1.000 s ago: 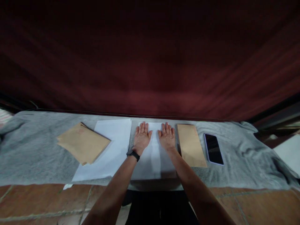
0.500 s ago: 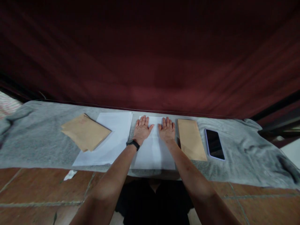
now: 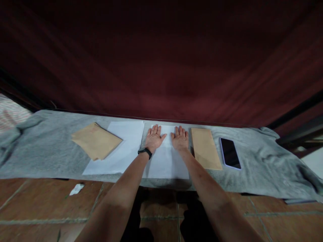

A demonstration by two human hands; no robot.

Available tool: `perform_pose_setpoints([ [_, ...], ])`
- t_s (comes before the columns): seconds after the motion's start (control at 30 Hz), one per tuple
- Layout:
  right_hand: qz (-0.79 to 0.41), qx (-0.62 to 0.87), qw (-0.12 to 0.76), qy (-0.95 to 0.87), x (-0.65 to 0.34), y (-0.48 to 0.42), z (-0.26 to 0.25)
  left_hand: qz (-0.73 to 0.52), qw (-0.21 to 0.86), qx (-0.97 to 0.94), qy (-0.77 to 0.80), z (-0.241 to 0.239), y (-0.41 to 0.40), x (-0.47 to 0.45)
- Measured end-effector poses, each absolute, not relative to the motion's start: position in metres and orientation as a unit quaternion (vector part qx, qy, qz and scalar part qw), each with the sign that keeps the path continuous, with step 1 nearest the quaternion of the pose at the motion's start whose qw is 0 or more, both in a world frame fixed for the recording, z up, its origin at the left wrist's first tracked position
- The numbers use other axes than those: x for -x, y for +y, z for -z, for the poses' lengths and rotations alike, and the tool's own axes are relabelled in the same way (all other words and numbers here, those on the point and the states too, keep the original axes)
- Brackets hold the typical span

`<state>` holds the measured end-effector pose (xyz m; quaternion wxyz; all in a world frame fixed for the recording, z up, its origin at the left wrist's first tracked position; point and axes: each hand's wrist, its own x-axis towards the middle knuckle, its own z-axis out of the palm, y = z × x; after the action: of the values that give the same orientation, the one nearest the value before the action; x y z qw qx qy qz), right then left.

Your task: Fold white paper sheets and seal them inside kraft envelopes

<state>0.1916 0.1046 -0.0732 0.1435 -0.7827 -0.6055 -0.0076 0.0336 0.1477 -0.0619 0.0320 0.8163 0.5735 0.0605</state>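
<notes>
A white sheet of paper (image 3: 166, 161) lies on a grey cloth (image 3: 37, 158) in front of me. My left hand (image 3: 154, 137), with a black band on its wrist, rests flat on the sheet's far left part, fingers spread. Beside it my right hand (image 3: 180, 138) lies flat on the far right part, fingers stretched out. Neither hand holds anything.
A brown envelope (image 3: 205, 148) lies right of the sheet, with a dark phone (image 3: 229, 153) beyond it. A stack of white paper (image 3: 118, 148) lies to the left, then a pile of brown envelopes (image 3: 96, 140). A dark red curtain (image 3: 161, 67) hangs behind. Tiled floor (image 3: 50, 208) shows nearest me.
Both hands stay flat on the sheet. The view has shifted, so more tiled floor shows below the cloth.
</notes>
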Motion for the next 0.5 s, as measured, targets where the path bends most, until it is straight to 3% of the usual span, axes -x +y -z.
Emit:
perform_pose_setpoints([
  [0.5,0.001,0.777,0.152,-0.611,-0.194,0.106,0.075,-0.109,0.038,-0.786,0.608,0.053,0.123,-0.02],
])
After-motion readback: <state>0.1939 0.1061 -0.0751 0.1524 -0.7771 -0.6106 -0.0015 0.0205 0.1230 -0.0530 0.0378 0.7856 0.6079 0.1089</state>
